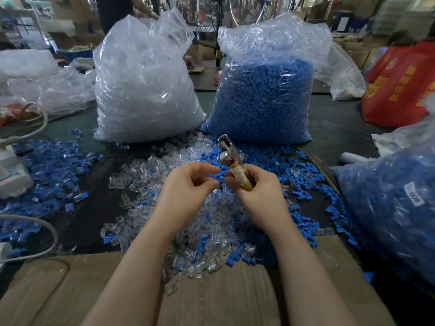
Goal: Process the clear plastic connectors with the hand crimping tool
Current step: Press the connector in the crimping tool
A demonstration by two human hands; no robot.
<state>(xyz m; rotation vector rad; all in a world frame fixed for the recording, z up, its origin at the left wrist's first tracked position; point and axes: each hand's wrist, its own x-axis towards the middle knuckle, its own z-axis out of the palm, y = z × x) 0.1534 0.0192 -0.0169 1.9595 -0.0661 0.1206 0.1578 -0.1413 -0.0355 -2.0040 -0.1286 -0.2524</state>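
Above the near heap of clear plastic connectors [188,222], the hand crimping tool [231,163] is gripped by its taped handle in the right hand [255,191], while the left hand [186,189] is curled, its contents hidden. Light, stiff, slippery connectors are probably best pinched by their sides. Farther off, one bag [143,90] is filled with clear parts, another [263,95] with blue.

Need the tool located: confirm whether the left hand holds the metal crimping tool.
No, the right hand grips the tape-wrapped metal crimping tool.
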